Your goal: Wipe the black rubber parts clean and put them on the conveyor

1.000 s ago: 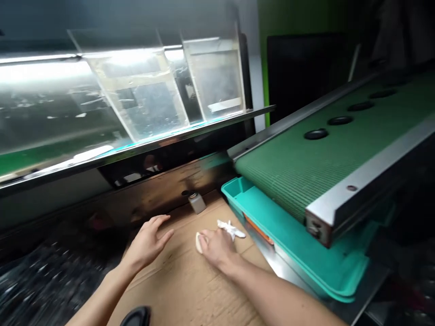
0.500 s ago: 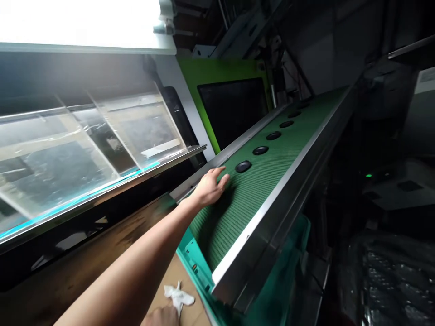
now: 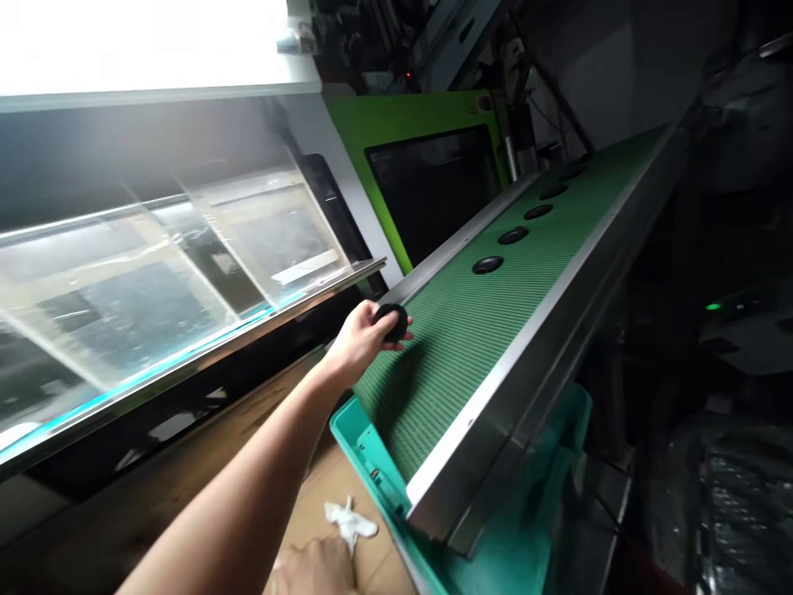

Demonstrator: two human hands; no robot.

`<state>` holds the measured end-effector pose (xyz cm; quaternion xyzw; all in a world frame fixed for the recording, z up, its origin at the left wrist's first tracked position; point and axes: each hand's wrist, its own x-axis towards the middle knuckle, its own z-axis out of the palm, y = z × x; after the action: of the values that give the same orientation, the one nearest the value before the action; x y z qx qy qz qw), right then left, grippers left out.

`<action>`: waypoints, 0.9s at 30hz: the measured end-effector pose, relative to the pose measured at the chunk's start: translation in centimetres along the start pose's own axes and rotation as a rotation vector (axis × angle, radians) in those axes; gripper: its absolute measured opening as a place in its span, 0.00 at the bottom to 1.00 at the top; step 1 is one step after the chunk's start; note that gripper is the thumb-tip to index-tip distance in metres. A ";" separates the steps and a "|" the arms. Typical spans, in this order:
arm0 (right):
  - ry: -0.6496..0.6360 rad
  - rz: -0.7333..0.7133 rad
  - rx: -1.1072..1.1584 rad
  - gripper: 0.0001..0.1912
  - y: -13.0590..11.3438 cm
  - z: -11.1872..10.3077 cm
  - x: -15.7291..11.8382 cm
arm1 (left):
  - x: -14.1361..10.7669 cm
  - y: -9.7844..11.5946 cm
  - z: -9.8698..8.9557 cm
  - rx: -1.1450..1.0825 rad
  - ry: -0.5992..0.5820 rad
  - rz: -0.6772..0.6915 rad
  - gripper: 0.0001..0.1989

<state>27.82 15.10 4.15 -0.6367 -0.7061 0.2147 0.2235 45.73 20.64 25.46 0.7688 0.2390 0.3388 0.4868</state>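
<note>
My left hand (image 3: 363, 340) is stretched out over a green mesh conveyor belt (image 3: 452, 364) and shut on a round black disc (image 3: 391, 322), which sits in its fingers just above the belt. Several matching discs lie in a row farther up the belt, the closest (image 3: 487, 264) a short way beyond my hand. At the bottom of the view, my right hand (image 3: 313, 570) rests on brown cardboard (image 3: 315, 496), next to a crumpled white cloth (image 3: 350, 522). The frame edge cuts off that hand, and its fingers are hidden.
A teal plastic tray (image 3: 356, 434) runs beneath the belt's near end, and a steel side rail (image 3: 526, 347) edges the belt. Clear acrylic guards (image 3: 136, 306) stand to the left. A lime-green machine panel (image 3: 434, 111) with a dark screen stands behind.
The disc closest to my left hand is now off the belt and in that hand. The view has shifted slightly, and the cloth and my right hand sit a little farther right.
</note>
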 end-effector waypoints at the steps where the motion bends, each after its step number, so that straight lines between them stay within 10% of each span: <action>1: 0.060 -0.023 0.011 0.14 0.0 -0.2 -0.4 | -3.3 -0.3 -1.7 -0.069 0.056 -0.021 0.15; 7: 0.211 -0.115 0.020 0.17 1.0 0.1 -1.8 | -23.9 -7.0 -10.5 -0.519 0.561 -0.284 0.19; 11: 0.236 -0.097 -0.046 0.19 0.7 0.8 -2.3 | -31.5 -12.6 -13.2 -0.825 0.725 -0.381 0.17; 17: 0.212 -0.086 -0.062 0.17 0.6 1.3 -2.4 | -34.3 -17.4 -13.2 -1.102 0.842 -0.338 0.11; 27: 0.421 -0.078 0.419 0.23 -0.6 2.9 -2.5 | -34.1 -19.5 -13.6 -1.316 0.952 -0.241 0.18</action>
<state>25.86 12.53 2.00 -0.5795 -0.6088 0.2102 0.4994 12.38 12.85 1.93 0.0692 0.2532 0.6450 0.7177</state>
